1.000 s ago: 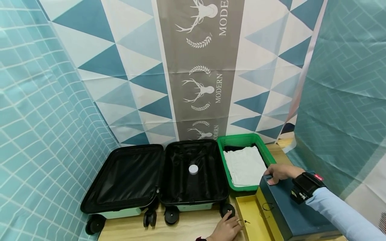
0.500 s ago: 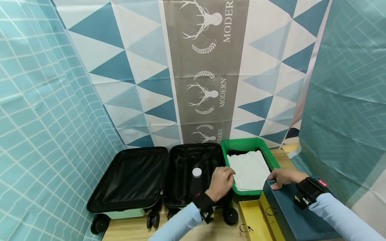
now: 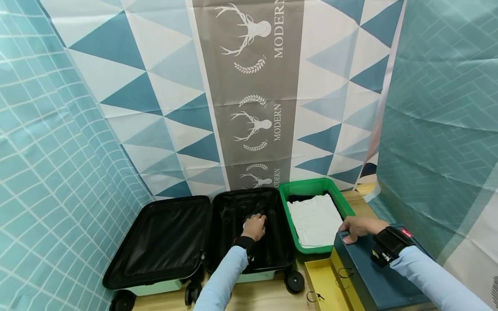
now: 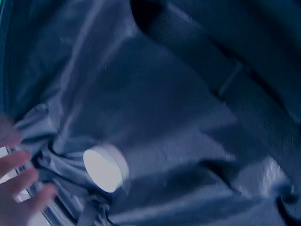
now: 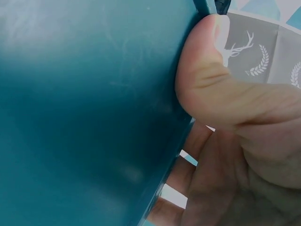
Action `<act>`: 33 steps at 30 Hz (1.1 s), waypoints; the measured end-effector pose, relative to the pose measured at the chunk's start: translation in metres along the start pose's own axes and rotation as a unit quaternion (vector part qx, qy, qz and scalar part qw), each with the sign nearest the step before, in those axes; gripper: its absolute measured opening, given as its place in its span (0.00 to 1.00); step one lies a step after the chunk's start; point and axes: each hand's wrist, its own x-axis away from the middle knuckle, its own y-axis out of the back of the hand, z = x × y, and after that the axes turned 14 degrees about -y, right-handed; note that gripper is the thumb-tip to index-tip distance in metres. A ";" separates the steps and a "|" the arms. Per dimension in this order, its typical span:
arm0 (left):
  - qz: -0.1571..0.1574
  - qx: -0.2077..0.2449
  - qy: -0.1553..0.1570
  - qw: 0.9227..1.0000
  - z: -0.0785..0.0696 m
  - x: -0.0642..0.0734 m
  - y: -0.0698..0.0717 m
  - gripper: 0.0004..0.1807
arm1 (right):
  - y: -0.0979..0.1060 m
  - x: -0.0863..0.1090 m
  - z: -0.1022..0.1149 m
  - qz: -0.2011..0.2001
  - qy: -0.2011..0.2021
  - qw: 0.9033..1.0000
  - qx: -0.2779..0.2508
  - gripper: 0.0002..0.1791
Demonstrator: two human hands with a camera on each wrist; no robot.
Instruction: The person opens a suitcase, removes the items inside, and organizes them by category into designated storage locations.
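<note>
My left hand (image 3: 254, 226) reaches down into the right half of an open black-lined suitcase (image 3: 272, 255). Beside it sits a small round white container (image 4: 104, 169), mostly covered by the hand in the head view. In the left wrist view the fingers (image 4: 21, 181) are spread and stand apart from the container. At the right, my right hand (image 3: 359, 229) grips the far edge of a dark blue box (image 3: 393, 272). Its thumb presses one face, while the other fingers pass behind the edge in the right wrist view. A yellow tray (image 3: 324, 276) juts from the box.
A green basket (image 3: 285, 211) with folded white cloth (image 3: 313, 220) stands right of the suitcase. The suitcase's other half (image 3: 163, 246) lies open at the left. A small key (image 3: 320, 296) on a ring hangs at the tray's left edge. Patterned cloth walls surround the table.
My left hand has moved from beside the yellow tray, up past the basket's edge, and left into the suitcase to the white container. My right hand keeps its grip on the blue box.
</note>
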 end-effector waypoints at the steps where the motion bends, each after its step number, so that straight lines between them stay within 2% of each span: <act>1: 0.026 0.003 0.008 1.000 0.002 0.001 0.000 0.16 | 0.000 0.000 0.000 -0.001 -0.004 1.000 0.000 0.06; 3: 0.074 0.003 0.027 0.997 0.004 0.004 -0.002 0.20 | 0.000 0.000 -0.001 0.000 -0.009 1.000 -0.001 0.07; 6: 0.130 0.012 0.063 0.989 0.007 0.008 -0.007 0.25 | 0.000 0.000 -0.002 0.005 -0.004 1.000 -0.007 0.08; 9: 0.172 0.026 0.101 0.980 0.011 0.012 -0.012 0.29 | 0.000 -0.002 -0.001 0.006 -0.001 1.000 -0.016 0.08; 11: 0.188 0.039 0.114 0.975 0.013 0.013 -0.015 0.31 | 0.000 -0.003 0.000 0.005 -0.003 1.000 -0.014 0.07; 16: 0.193 0.084 0.114 0.971 0.014 0.016 -0.020 0.34 | 0.000 -0.004 0.002 0.002 -0.037 0.999 -0.001 0.06; 21: 0.216 0.112 0.125 0.962 0.016 0.020 -0.026 0.36 | 0.000 -0.004 0.003 0.008 -0.037 0.999 -0.003 0.06; 25: 0.237 0.118 0.112 0.958 0.016 0.021 -0.027 0.34 | 0.000 -0.003 0.004 0.009 -0.041 0.999 -0.004 0.06; 30: 0.243 0.108 0.102 0.959 0.009 0.017 -0.008 0.27 | 0.001 -0.004 0.002 0.006 -0.051 0.999 0.001 0.05; 33: 0.247 0.098 0.103 0.959 0.005 0.014 -0.002 0.27 | 0.001 -0.006 0.001 0.008 -0.057 0.998 0.000 0.06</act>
